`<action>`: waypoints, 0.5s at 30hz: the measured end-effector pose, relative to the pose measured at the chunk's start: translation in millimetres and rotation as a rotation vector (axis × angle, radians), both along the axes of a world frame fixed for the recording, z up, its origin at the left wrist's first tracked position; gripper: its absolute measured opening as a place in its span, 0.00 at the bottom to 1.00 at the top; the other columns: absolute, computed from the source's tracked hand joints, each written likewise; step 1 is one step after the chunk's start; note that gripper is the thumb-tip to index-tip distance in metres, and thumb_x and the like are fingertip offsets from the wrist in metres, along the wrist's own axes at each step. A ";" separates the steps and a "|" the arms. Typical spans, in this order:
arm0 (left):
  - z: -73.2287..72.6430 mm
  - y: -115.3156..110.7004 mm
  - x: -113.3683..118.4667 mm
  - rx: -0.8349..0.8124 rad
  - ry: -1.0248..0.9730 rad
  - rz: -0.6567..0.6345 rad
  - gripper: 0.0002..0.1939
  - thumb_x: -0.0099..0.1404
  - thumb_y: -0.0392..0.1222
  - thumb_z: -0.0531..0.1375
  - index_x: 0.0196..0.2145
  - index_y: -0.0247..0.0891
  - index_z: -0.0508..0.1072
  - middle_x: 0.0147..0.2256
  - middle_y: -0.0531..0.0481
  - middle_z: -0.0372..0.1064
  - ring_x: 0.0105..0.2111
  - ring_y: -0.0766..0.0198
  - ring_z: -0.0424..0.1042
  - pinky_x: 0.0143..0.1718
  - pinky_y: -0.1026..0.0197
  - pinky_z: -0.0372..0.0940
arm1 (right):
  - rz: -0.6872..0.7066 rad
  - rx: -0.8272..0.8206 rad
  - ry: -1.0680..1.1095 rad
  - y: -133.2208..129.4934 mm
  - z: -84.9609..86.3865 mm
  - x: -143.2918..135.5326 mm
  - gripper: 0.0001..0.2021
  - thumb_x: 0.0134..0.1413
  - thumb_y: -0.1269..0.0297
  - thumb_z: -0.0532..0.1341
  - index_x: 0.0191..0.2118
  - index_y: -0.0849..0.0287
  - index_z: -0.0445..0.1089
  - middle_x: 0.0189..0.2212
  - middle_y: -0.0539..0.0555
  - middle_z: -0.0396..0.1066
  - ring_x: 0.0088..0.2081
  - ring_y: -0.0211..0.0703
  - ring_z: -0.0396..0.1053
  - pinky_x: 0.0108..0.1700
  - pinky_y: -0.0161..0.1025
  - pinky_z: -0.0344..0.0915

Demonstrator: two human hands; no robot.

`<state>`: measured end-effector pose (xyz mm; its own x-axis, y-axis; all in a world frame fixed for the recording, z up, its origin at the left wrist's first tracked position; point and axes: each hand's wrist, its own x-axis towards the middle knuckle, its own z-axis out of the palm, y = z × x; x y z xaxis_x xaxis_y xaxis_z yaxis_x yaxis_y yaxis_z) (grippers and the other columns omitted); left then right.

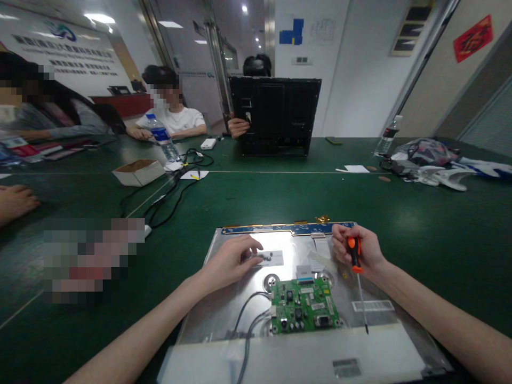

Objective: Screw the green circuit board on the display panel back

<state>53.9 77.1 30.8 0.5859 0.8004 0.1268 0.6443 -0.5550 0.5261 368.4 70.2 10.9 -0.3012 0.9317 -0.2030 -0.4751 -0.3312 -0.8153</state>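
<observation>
A silvery display panel lies flat on the table before me, with a green circuit board mounted on it. Along its far edge runs a blue circuit strip, linked by a ribbon cable. My left hand rests over the panel's upper left, thumb and fingers apart beside a few small dark screws on a label. A screwdriver with an orange and black handle is in my right hand, its shaft slanting down toward me over the panel. Grey cables leave the board's left side.
A person across the green table holds up a black monitor. At left are an open white box, black cables, a water bottle and other people. A bottle and plastic bags stand at right.
</observation>
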 end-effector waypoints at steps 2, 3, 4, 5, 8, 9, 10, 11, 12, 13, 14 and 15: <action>-3.7 0.0 1.9 0.007 0.010 -0.020 0.06 0.63 0.39 0.60 0.39 0.37 0.73 0.30 0.51 0.68 0.29 0.64 0.66 0.30 0.63 0.59 | -0.004 -0.008 0.020 -1.2 0.4 -1.6 0.04 0.38 0.64 0.54 0.21 0.58 0.59 0.13 0.47 0.59 0.11 0.31 0.50 0.12 0.29 0.47; -5.2 -0.7 3.3 0.015 0.009 -0.030 0.05 0.63 0.38 0.60 0.38 0.37 0.74 0.31 0.50 0.69 0.30 0.63 0.67 0.31 0.63 0.59 | -0.007 -0.013 0.027 -2.0 1.1 -2.4 0.04 0.38 0.64 0.55 0.21 0.58 0.60 0.13 0.47 0.60 0.11 0.31 0.50 0.12 0.29 0.47; -6.4 -1.4 4.9 0.021 0.007 -0.038 0.05 0.63 0.37 0.60 0.37 0.37 0.74 0.32 0.50 0.69 0.31 0.63 0.67 0.32 0.63 0.59 | -0.012 -0.017 0.032 -2.8 1.8 -3.2 0.04 0.38 0.65 0.55 0.21 0.58 0.60 0.14 0.47 0.60 0.11 0.30 0.50 0.12 0.29 0.47; -7.4 -2.1 6.3 0.029 0.003 -0.042 0.04 0.63 0.35 0.59 0.36 0.37 0.74 0.32 0.49 0.70 0.32 0.62 0.68 0.33 0.62 0.60 | -0.018 -0.023 0.035 -3.6 2.3 -3.9 0.04 0.38 0.65 0.55 0.21 0.59 0.60 0.14 0.47 0.60 0.11 0.30 0.50 0.12 0.29 0.47; -9.4 -2.9 8.6 0.036 0.000 -0.039 0.04 0.63 0.33 0.58 0.33 0.37 0.73 0.31 0.49 0.70 0.33 0.62 0.68 0.34 0.62 0.60 | -0.048 -0.046 0.029 -4.9 2.6 -5.0 0.04 0.37 0.66 0.57 0.20 0.59 0.61 0.14 0.47 0.59 0.12 0.30 0.50 0.12 0.28 0.48; -9.6 -2.7 8.5 0.032 0.005 -0.036 0.04 0.63 0.33 0.59 0.32 0.37 0.73 0.31 0.50 0.70 0.32 0.62 0.68 0.34 0.62 0.60 | -0.063 -0.057 0.022 -5.0 2.3 -5.2 0.04 0.38 0.65 0.57 0.21 0.59 0.61 0.14 0.47 0.59 0.12 0.30 0.51 0.12 0.28 0.48; -9.5 -2.2 8.0 0.028 0.011 -0.032 0.03 0.63 0.34 0.59 0.31 0.36 0.72 0.30 0.50 0.69 0.31 0.62 0.67 0.33 0.63 0.59 | -0.081 -0.070 0.012 -4.9 1.8 -5.3 0.04 0.40 0.65 0.58 0.22 0.59 0.61 0.14 0.47 0.59 0.12 0.30 0.51 0.12 0.28 0.49; -9.1 -1.7 7.3 0.025 0.016 -0.030 0.03 0.63 0.34 0.59 0.31 0.36 0.72 0.29 0.50 0.68 0.31 0.63 0.67 0.32 0.63 0.59 | -0.102 -0.083 -0.001 -4.8 1.1 -5.4 0.05 0.42 0.65 0.58 0.23 0.59 0.63 0.14 0.46 0.60 0.12 0.29 0.51 0.12 0.27 0.49; -8.3 -1.2 6.4 0.021 0.020 -0.027 0.03 0.63 0.34 0.59 0.30 0.36 0.72 0.28 0.51 0.67 0.30 0.63 0.66 0.31 0.63 0.58 | -0.124 -0.097 -0.015 -4.6 0.3 -5.6 0.05 0.45 0.65 0.59 0.25 0.59 0.64 0.14 0.46 0.60 0.12 0.29 0.51 0.11 0.27 0.48; -7.2 -0.8 5.5 0.017 0.019 -0.023 0.04 0.63 0.35 0.59 0.30 0.36 0.72 0.27 0.52 0.67 0.29 0.64 0.66 0.31 0.64 0.58 | -0.147 -0.112 -0.031 -4.4 -0.4 -5.9 0.05 0.47 0.64 0.59 0.28 0.59 0.65 0.14 0.45 0.60 0.12 0.29 0.51 0.11 0.26 0.47; -5.6 -0.7 4.6 0.009 0.014 -0.020 0.04 0.63 0.35 0.60 0.30 0.36 0.72 0.27 0.52 0.66 0.28 0.64 0.65 0.30 0.64 0.57 | -0.168 -0.126 -0.045 -4.2 -1.0 -6.2 0.05 0.50 0.64 0.60 0.30 0.59 0.66 0.14 0.44 0.60 0.11 0.29 0.51 0.11 0.25 0.47; -3.7 -0.9 4.1 -0.005 0.005 -0.019 0.04 0.63 0.36 0.60 0.30 0.36 0.72 0.27 0.52 0.66 0.28 0.65 0.65 0.30 0.64 0.57 | -0.187 -0.137 -0.056 -4.2 -1.4 -6.6 0.05 0.51 0.63 0.60 0.31 0.59 0.66 0.15 0.44 0.61 0.12 0.29 0.52 0.11 0.25 0.47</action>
